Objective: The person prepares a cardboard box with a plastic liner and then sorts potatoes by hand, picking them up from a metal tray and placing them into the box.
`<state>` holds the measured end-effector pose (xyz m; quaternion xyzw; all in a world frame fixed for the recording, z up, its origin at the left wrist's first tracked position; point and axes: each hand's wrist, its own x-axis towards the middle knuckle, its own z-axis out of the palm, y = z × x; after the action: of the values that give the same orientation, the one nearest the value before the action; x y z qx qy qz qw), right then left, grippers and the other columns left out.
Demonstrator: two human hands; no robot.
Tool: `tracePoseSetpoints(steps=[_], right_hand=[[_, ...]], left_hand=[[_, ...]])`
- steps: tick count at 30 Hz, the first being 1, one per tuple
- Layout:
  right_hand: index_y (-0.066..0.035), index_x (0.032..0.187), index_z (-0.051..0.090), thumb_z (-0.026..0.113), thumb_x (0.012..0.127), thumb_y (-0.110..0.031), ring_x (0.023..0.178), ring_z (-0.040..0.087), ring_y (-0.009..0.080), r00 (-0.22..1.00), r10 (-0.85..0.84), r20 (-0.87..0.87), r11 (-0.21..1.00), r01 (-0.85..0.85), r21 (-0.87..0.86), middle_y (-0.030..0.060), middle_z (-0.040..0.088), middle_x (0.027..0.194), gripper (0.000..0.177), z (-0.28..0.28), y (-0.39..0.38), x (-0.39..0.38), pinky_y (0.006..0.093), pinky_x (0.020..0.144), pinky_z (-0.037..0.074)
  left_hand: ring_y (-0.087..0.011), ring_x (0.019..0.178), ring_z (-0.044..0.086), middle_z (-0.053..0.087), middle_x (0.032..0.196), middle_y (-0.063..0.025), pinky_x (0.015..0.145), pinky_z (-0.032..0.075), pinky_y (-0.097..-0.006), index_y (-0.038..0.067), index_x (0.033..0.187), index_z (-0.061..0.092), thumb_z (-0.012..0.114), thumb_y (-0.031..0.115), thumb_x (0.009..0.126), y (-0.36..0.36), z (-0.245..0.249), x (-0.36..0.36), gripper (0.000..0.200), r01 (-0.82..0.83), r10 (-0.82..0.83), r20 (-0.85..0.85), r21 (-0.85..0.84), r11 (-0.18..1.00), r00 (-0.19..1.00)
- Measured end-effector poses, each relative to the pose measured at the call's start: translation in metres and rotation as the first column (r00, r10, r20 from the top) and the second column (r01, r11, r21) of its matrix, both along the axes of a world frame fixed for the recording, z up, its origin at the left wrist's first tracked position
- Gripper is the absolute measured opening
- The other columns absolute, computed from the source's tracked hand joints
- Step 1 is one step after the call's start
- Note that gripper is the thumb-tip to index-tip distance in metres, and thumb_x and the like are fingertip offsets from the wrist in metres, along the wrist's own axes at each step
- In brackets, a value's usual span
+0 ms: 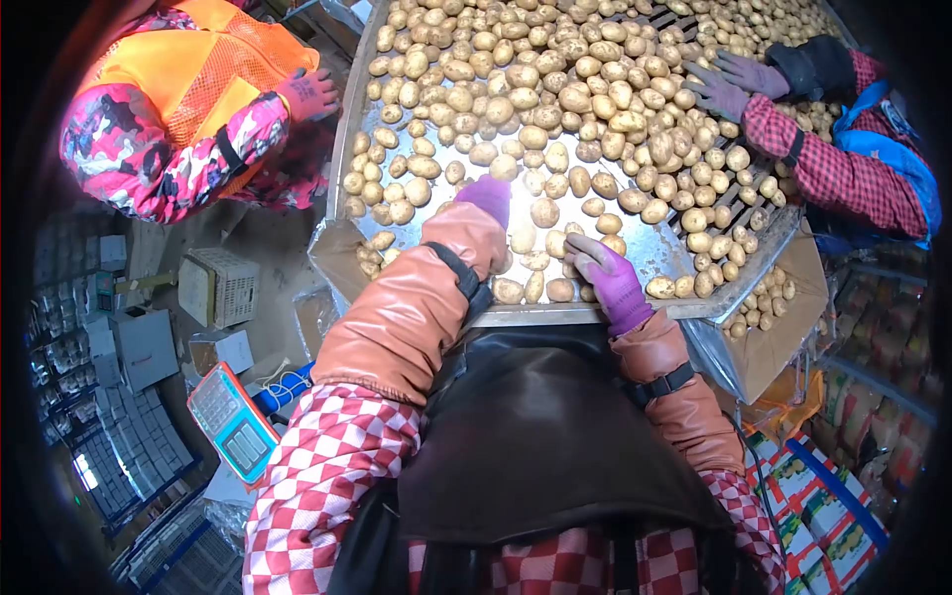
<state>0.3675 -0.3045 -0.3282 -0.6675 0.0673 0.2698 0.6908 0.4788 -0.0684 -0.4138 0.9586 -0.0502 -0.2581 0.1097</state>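
Note:
Many potatoes (544, 211) lie loose on a metal sorting table (638, 241) in front of me. My left hand (486, 198), in a purple glove, reaches in among them near the table's middle; its fingers are mostly hidden behind the glove and sleeve. Close to the front edge, my right hand (607, 273), in a purple glove with greyish fingers, points left with fingers stretched out over potatoes beside it. No potato shows in its grasp. Brown sleeve covers reach up both of my forearms.
A person in an orange vest (203, 74) stands at left; another, in a checked sleeve (833, 164), handles potatoes at right. Cardboard boxes (769, 347) with plastic liners hang at the table's corners. A digital scale (233, 421) and a plastic crate (220, 288) are at left.

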Motion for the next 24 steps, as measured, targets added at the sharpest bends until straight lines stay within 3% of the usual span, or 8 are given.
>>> tracePoseSetpoints(steps=[4,8,17,18,19,20,22,24], right_hand=[[-0.007,0.146,0.034,0.049,0.099,-0.032,0.132,0.042,0.0315,0.867,-0.082,-0.492,0.708,0.398,0.584,0.0162,0.040,0.145,0.055,-0.013,-0.013,0.003,0.0437,0.106,0.039],[-0.015,0.147,0.035,0.044,0.101,-0.034,0.131,0.041,0.0345,0.778,-0.018,-0.628,0.454,0.566,0.688,0.0148,0.039,0.145,0.051,-0.037,0.000,-0.001,0.0478,0.108,0.036],[-0.014,0.142,0.041,0.034,0.102,-0.043,0.116,0.049,0.0339,0.752,-0.079,-0.655,0.339,0.638,0.691,0.0152,0.044,0.141,0.051,-0.021,-0.030,-0.005,0.0406,0.082,0.049],[-0.015,0.141,0.043,0.033,0.102,-0.042,0.117,0.049,0.0297,0.952,-0.063,-0.299,0.940,0.157,0.302,0.0124,0.045,0.142,0.048,-0.001,-0.035,-0.003,0.0403,0.090,0.043],[-0.016,0.139,0.045,0.033,0.103,-0.041,0.118,0.049,0.0256,0.964,0.258,-0.055,0.852,-0.255,-0.457,0.0095,0.046,0.143,0.045,0.027,-0.038,0.003,0.0401,0.099,0.038],[-0.017,0.137,0.047,0.032,0.103,-0.039,0.120,0.049,0.0214,0.784,0.607,-0.130,0.139,-0.267,-0.954,0.0067,0.047,0.143,0.043,0.039,-0.039,0.005,0.0399,0.107,0.032],[-0.015,0.135,0.047,0.033,0.102,-0.040,0.106,0.051,0.0195,0.977,-0.209,-0.039,0.956,0.196,-0.220,0.0045,0.052,0.124,0.044,0.031,-0.060,-0.011,0.0372,0.088,0.041],[-0.012,0.133,0.047,0.034,0.102,-0.041,0.092,0.053,0.0175,0.524,-0.560,-0.642,0.237,0.843,0.483,0.0022,0.058,0.105,0.045,0.019,-0.099,-0.039,0.0345,0.068,0.049]], left_hand=[[-0.0302,0.083,0.069,0.070,0.094,-0.0149,0.077,0.054,-0.0383,0.013,0.100,0.070,0.068,0.023,0.076,-0.006,0.040,-0.014,0.026,-0.359,0.361,-0.055,-0.322,0.876,0.931],[-0.0302,0.101,0.065,0.066,0.114,-0.0171,0.089,0.051,-0.0369,0.011,0.125,0.060,0.068,0.039,0.084,-0.050,0.081,-0.040,0.050,-0.095,0.172,0.033,-0.724,0.683,0.984],[-0.0439,0.125,0.046,0.037,0.147,-0.0232,0.105,0.037,-0.0512,0.020,0.135,0.053,0.073,0.047,0.071,-0.024,0.032,0.009,0.072,0.209,-0.003,0.555,-0.308,0.928,0.832],[-0.0456,0.126,0.043,0.040,0.146,-0.0190,0.104,0.035,-0.0544,0.020,0.131,0.058,0.074,0.046,0.069,-0.022,0.020,-0.018,0.069,0.256,-0.103,0.533,-0.222,0.941,0.840],[-0.0467,0.129,0.038,0.043,0.145,-0.0148,0.104,0.033,-0.0573,0.022,0.129,0.059,0.073,0.045,0.070,-0.019,0.025,-0.053,0.065,0.280,-0.162,0.519,-0.158,0.947,0.840],[-0.0454,0.132,0.034,0.043,0.144,-0.0134,0.107,0.030,-0.0575,0.023,0.130,0.057,0.075,0.040,0.069,-0.016,0.023,-0.075,0.066,0.232,-0.095,0.515,-0.208,0.950,0.852],[-0.0450,0.131,0.036,0.042,0.144,-0.0154,0.103,0.033,-0.0568,0.020,0.125,0.060,0.073,0.035,0.071,0.000,0.028,-0.098,0.057,0.202,-0.066,0.491,-0.230,0.952,0.869],[-0.0415,0.125,0.044,0.046,0.140,-0.0178,0.099,0.038,-0.0517,0.017,0.117,0.065,0.072,0.032,0.072,0.017,0.029,-0.100,0.048,0.177,0.030,0.498,-0.363,0.915,0.867]])
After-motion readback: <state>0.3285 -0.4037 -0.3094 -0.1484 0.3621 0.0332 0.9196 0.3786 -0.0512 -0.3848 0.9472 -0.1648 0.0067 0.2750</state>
